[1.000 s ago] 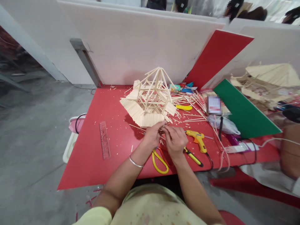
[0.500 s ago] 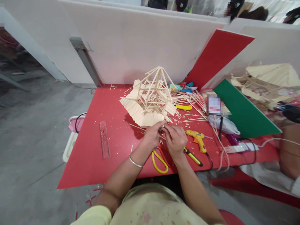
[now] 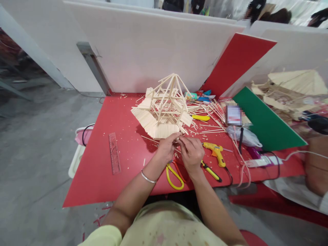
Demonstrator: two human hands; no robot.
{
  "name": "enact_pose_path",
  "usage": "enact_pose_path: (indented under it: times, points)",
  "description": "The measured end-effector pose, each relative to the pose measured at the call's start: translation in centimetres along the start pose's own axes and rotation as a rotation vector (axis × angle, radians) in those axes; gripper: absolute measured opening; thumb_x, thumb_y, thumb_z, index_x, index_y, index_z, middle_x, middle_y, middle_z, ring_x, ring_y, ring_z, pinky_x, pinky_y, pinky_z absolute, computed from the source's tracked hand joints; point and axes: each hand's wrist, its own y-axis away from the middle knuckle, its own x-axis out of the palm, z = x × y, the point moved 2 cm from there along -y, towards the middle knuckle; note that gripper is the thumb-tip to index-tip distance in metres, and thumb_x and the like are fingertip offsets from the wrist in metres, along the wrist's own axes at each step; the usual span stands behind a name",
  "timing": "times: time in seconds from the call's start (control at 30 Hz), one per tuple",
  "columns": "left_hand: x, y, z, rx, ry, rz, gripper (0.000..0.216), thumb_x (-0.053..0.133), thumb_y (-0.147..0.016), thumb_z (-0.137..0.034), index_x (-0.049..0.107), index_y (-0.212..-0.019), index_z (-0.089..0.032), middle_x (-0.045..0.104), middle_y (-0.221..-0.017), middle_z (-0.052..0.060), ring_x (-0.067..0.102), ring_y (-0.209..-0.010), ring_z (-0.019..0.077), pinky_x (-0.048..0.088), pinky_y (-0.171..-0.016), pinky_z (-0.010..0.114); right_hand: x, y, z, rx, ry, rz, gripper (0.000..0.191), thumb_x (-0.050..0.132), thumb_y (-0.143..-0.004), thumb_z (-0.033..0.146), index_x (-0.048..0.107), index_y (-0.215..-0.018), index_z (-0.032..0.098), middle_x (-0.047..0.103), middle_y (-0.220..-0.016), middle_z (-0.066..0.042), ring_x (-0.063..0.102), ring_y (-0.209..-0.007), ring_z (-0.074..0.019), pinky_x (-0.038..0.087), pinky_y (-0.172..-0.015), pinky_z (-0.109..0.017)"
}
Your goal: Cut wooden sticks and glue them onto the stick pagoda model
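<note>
A pavilion-like model of thin wooden sticks [image 3: 164,130] stands on the red table, its open frame rising to a point above slatted roof panels. Just in front of its near edge, my left hand [image 3: 167,147] and my right hand [image 3: 191,152] meet with fingers pinched. Whatever small piece they hold is hidden by the fingers. Below them lie scissors with yellow and red handles [image 3: 176,182], partly covered by my right hand. A yellow glue gun [image 3: 216,152] and a yellow-and-black utility knife [image 3: 212,171] rest right of my right hand.
A clear ruler [image 3: 114,153] lies on the red table [image 3: 94,181] at left. Loose sticks [image 3: 212,128] and a yellow-handled tool [image 3: 201,118] sit right of the model. Farther right are a green board [image 3: 271,126], a power strip [image 3: 263,161] with cables, and another person's arm [image 3: 316,164].
Almost nothing differs. Both hands stay pinched together in the same place, and the model stands where it was; the view has shifted very slightly.
</note>
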Motion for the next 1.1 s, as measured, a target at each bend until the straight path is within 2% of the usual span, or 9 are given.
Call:
enact_pose_path:
  times: [0.23, 0.57, 0.77, 0.97, 1.1]
  points:
    - [-0.2, 0.0, 0.1, 0.012, -0.004, 0.012, 0.017, 0.082, -0.062, -0.018, 0.069, -0.073, -0.013, 0.068, -0.073, 0.003, 0.060, -0.067, 0.0118, 0.046, -0.068, 0.027, 0.0, 0.0, 0.1, 0.007, 0.011, 0.002, 0.023, 0.066, -0.090, 0.019, 0.073, -0.112, 0.021, 0.074, -0.100, -0.007, 0.065, -0.093, -0.0189, 0.052, -0.087, -0.034]
    - [-0.3, -0.2, 0.1, 0.007, -0.009, 0.015, 0.013, 0.080, -0.065, -0.017, 0.070, -0.072, -0.014, 0.068, -0.072, 0.003, 0.059, -0.066, 0.0118, 0.046, -0.069, 0.027, 0.0, 0.0, 0.1, 0.011, 0.001, -0.002, 0.022, 0.064, -0.091, 0.020, 0.073, -0.112, 0.022, 0.074, -0.100, -0.006, 0.065, -0.094, -0.0183, 0.052, -0.088, -0.034]
    - [-0.2, -0.1, -0.1, -0.013, -0.015, 0.012, 0.013, 0.081, -0.063, -0.017, 0.071, -0.071, -0.012, 0.067, -0.071, 0.003, 0.058, -0.064, 0.0111, 0.042, -0.060, 0.024, -0.4, 0.0, 0.5, -0.002, -0.010, -0.003, 0.026, 0.069, -0.089, 0.024, 0.071, -0.114, 0.021, 0.075, -0.100, -0.007, 0.065, -0.092, -0.0192, 0.052, -0.087, -0.034]
    - [-0.3, 0.0, -0.2, 0.004, -0.100, 0.024, 0.015, 0.080, -0.066, -0.024, 0.072, -0.075, -0.015, 0.069, -0.077, 0.004, 0.057, -0.067, 0.0124, 0.040, -0.060, 0.026, -1.2, 1.2, 0.4, 0.012, -0.024, 0.001, 0.027, 0.071, -0.087, 0.026, 0.071, -0.113, 0.021, 0.074, -0.097, -0.007, 0.065, -0.089, -0.0185, 0.053, -0.085, -0.034]
    - [-0.2, 0.1, -0.4, 0.000, -0.117, 0.000, 0.014, 0.078, -0.066, -0.024, 0.071, -0.074, -0.016, 0.069, -0.076, 0.005, 0.058, -0.068, 0.0127, 0.040, -0.064, 0.026, -2.3, 3.1, -0.6, 0.056, -0.012, 0.014, 0.024, 0.069, -0.088, 0.027, 0.071, -0.111, 0.022, 0.074, -0.095, -0.007, 0.065, -0.088, -0.0197, 0.053, -0.084, -0.035]
